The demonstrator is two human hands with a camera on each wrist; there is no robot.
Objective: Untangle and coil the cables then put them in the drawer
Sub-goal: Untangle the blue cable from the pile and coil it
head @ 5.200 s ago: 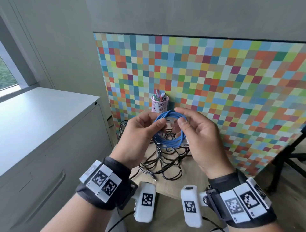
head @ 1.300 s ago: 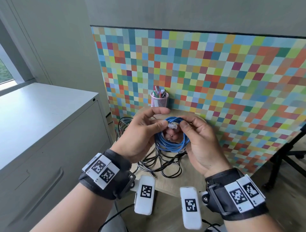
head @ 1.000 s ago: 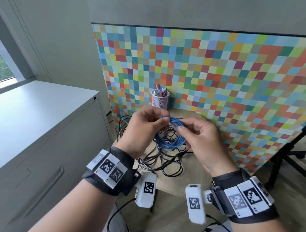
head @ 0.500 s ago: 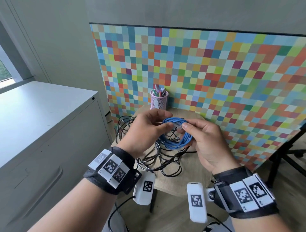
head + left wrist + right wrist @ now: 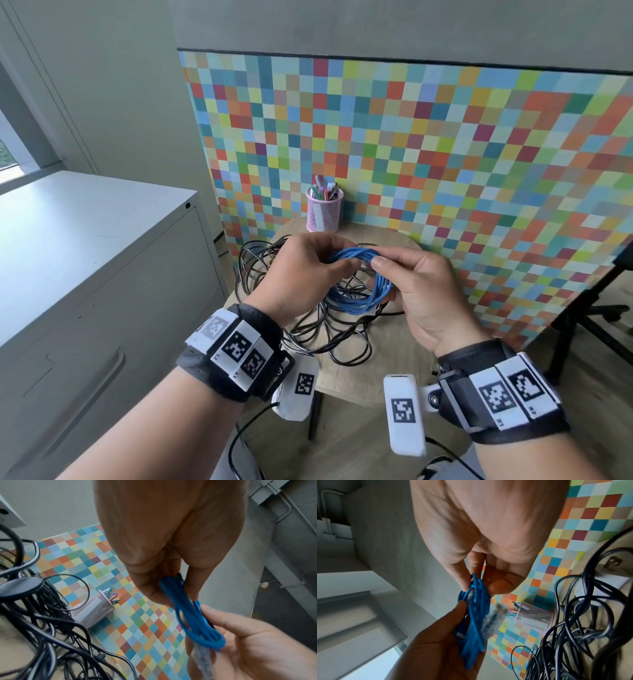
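Above the round table [image 5: 359,377], I see my left hand [image 5: 301,274] pinching the blue cable coil [image 5: 359,291] at its ten o'clock edge, my right hand [image 5: 424,294] gripping it at two o'clock, black cables [image 5: 308,329] tangled beneath.

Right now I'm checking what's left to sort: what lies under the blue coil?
Under the blue coil, tangled black cables lie on the round table; both hands hide part of the pile.
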